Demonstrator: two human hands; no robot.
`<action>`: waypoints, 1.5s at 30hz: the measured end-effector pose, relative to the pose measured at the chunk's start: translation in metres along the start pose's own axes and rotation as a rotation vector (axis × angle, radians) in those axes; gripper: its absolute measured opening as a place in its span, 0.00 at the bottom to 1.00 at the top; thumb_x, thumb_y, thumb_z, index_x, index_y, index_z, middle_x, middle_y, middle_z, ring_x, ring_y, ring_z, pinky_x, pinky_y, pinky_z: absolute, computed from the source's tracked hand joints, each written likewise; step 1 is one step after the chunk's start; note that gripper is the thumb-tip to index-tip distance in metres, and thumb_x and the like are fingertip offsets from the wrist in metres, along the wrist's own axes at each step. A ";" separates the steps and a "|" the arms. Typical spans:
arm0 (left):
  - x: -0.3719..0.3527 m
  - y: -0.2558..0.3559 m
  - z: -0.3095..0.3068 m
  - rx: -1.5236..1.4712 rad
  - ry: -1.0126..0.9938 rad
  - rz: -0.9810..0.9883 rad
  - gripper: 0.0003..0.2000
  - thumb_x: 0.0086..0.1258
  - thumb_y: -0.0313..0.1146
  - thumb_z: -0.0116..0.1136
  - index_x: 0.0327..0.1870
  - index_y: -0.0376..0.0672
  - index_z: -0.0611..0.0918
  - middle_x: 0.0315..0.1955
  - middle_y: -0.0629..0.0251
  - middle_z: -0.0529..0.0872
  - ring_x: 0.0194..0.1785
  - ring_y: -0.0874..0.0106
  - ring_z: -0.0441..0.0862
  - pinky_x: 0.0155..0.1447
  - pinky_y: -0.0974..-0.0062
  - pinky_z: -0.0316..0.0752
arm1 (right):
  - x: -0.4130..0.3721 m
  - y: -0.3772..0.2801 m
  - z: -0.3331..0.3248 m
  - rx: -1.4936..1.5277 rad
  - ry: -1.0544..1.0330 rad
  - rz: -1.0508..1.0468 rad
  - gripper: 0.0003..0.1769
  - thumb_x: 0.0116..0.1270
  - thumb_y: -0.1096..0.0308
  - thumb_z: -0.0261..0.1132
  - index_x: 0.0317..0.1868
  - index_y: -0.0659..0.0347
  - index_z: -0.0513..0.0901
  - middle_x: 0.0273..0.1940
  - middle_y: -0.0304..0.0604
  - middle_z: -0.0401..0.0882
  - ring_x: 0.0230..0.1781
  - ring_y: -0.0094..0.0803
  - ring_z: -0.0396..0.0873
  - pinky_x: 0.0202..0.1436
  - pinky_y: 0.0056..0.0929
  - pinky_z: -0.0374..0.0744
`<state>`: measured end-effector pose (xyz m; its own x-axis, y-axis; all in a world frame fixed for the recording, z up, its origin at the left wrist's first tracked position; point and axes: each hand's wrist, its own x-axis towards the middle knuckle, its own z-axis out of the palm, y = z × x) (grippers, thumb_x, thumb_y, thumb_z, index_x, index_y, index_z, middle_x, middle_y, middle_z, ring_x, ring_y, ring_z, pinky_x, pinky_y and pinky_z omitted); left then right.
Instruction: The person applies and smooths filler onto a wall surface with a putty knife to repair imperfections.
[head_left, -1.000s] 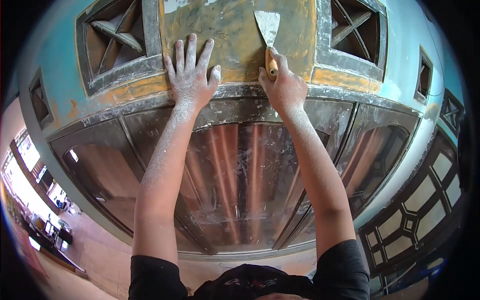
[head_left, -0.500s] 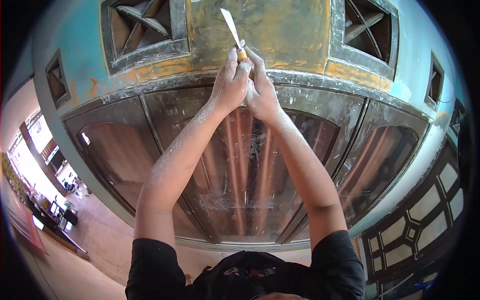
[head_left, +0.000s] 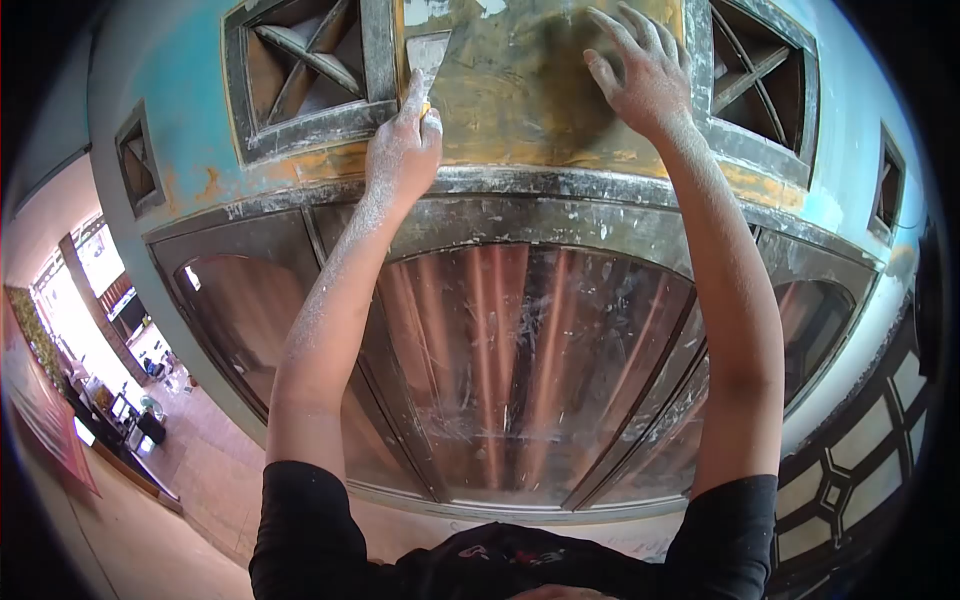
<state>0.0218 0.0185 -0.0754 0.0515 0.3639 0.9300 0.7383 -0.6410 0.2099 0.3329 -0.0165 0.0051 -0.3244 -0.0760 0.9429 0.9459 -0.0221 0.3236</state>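
My left hand (head_left: 402,155), dusted white, is closed round the handle of a putty knife (head_left: 428,56). Its wide metal blade points up and lies over the left edge of the brown, yellow-streaked wall panel (head_left: 500,125), with my index finger along it. On the panel's right side, my right hand (head_left: 648,85) is spread with its fingers apart and holds nothing. A dark shadow falls on the panel beside it. White patches show at the panel's top edge.
Wooden vent frames with crossed bars (head_left: 312,65) flank the panel. Below runs a worn, paint-flecked wooden beam (head_left: 560,187) over glazed windows (head_left: 520,350) with reddish curtains behind. A patterned door (head_left: 860,470) stands at lower right; a bright opening (head_left: 105,260) is at left.
My hands were together on the putty knife and have parted. The left has moved left and turned the blade flat to view; the right has let go and moved up and right.
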 end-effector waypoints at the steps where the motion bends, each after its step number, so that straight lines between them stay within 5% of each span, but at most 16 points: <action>1: 0.007 0.002 -0.001 0.000 0.006 0.003 0.31 0.80 0.40 0.51 0.84 0.56 0.61 0.43 0.38 0.89 0.48 0.37 0.85 0.56 0.47 0.79 | -0.006 0.004 0.009 -0.001 0.006 -0.002 0.32 0.78 0.40 0.60 0.79 0.29 0.67 0.78 0.40 0.67 0.80 0.48 0.62 0.82 0.58 0.59; 4: 0.028 0.006 -0.009 0.237 -0.050 -0.053 0.32 0.79 0.45 0.48 0.84 0.57 0.59 0.38 0.35 0.88 0.47 0.37 0.85 0.58 0.43 0.78 | -0.020 0.001 0.028 -0.119 0.025 0.063 0.34 0.79 0.38 0.55 0.82 0.26 0.62 0.84 0.38 0.56 0.85 0.46 0.53 0.84 0.67 0.49; 21: 0.015 0.024 -0.006 0.475 -0.226 0.014 0.46 0.69 0.47 0.57 0.86 0.48 0.49 0.37 0.40 0.89 0.46 0.48 0.90 0.57 0.48 0.83 | -0.026 0.004 0.034 -0.045 0.059 0.065 0.33 0.80 0.37 0.52 0.82 0.25 0.61 0.84 0.36 0.55 0.86 0.44 0.51 0.86 0.64 0.47; 33: 0.056 0.035 -0.030 0.375 -0.083 -0.012 0.37 0.70 0.48 0.55 0.82 0.57 0.64 0.44 0.37 0.88 0.51 0.41 0.86 0.61 0.47 0.78 | -0.027 0.004 0.030 -0.055 0.031 0.065 0.32 0.80 0.39 0.54 0.81 0.27 0.63 0.84 0.36 0.56 0.86 0.44 0.51 0.85 0.65 0.47; 45: 0.136 0.033 -0.053 0.478 -0.034 0.158 0.34 0.71 0.54 0.55 0.75 0.46 0.73 0.54 0.43 0.88 0.58 0.47 0.86 0.64 0.49 0.80 | 0.031 0.018 0.039 0.000 0.053 0.086 0.30 0.79 0.41 0.56 0.78 0.29 0.69 0.80 0.41 0.63 0.82 0.46 0.58 0.83 0.57 0.52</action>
<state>0.0171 0.0109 0.0744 0.2036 0.3141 0.9273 0.9446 -0.3122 -0.1016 0.3395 0.0198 0.0431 -0.2413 -0.1299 0.9617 0.9703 -0.0138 0.2416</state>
